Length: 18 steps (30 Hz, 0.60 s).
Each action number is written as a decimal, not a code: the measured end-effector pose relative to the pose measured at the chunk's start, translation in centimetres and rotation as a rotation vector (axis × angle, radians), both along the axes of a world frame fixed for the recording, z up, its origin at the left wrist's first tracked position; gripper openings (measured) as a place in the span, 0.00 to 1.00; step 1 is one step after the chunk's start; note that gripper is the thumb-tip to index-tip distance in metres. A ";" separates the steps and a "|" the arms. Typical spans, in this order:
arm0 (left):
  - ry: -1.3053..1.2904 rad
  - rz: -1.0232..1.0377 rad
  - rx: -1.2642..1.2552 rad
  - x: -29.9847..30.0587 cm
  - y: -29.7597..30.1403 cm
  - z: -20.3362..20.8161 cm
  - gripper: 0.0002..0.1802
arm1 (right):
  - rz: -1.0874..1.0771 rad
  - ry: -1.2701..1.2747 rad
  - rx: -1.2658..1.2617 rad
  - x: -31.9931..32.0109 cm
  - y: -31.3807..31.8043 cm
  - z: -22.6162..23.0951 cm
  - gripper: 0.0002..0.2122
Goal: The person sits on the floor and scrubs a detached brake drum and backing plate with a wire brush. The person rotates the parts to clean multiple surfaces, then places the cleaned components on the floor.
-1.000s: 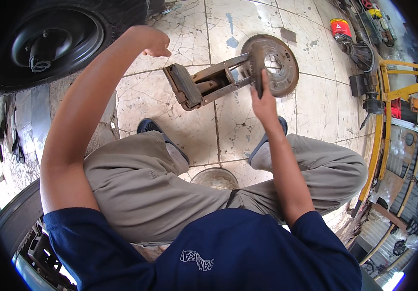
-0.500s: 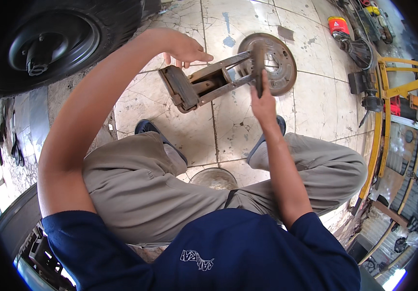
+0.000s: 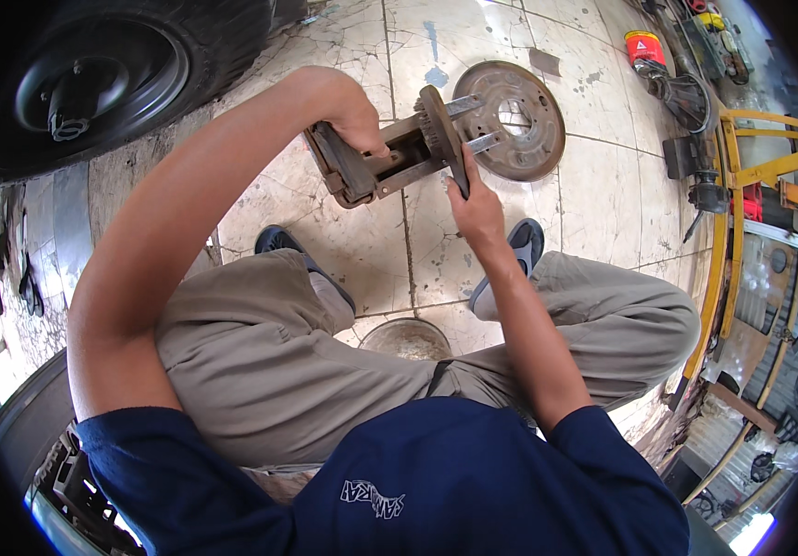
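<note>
Between my feet and the wheel, a rusty metal frame (image 3: 398,180) with a thick block at its left end lies on the tiled floor. Its two prongs point right and look silvery near their tips. My left hand (image 3: 354,116) is closed over the left end, fingertips bent down into its opening. In my right hand (image 3: 479,211) is a wire brush (image 3: 441,130), gripped by its handle, with the bristles against the prongs. A round brown metal plate (image 3: 541,130) with holes lies at the prong tips.
A large black wheel (image 3: 107,88) stands at the far left. Right of me are a red and yellow can (image 3: 645,51), a dark metal housing (image 3: 684,100) and a yellow frame (image 3: 730,222). A round pail (image 3: 406,340) sits between my legs.
My left hand has come down and right onto the metal frame, from hovering beside it. My right hand has drawn the wire brush left along the prongs, off the round plate.
</note>
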<state>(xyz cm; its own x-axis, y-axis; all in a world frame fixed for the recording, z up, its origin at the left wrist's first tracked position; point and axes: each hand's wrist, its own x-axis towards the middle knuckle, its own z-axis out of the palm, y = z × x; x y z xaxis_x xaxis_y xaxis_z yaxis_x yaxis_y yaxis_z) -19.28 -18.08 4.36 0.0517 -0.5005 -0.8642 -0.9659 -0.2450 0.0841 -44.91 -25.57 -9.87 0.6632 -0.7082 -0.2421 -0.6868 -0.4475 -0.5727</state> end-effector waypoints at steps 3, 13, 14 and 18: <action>0.020 0.024 0.036 0.4 -0.1 -0.8 0.34 | 0.005 -0.069 0.064 0.1 2.9 -0.3 0.33; 0.047 0.090 0.008 0.6 -0.1 -2.2 0.30 | -0.257 -0.026 0.017 -1.5 -0.7 -1.3 0.33; 0.044 0.087 0.004 0.4 -0.1 -2.2 0.30 | -0.272 -0.007 0.037 -1.4 -0.4 -1.0 0.33; 0.024 0.049 0.020 0.9 -0.1 -2.4 0.30 | -0.101 -0.223 0.013 -2.0 2.3 -3.0 0.30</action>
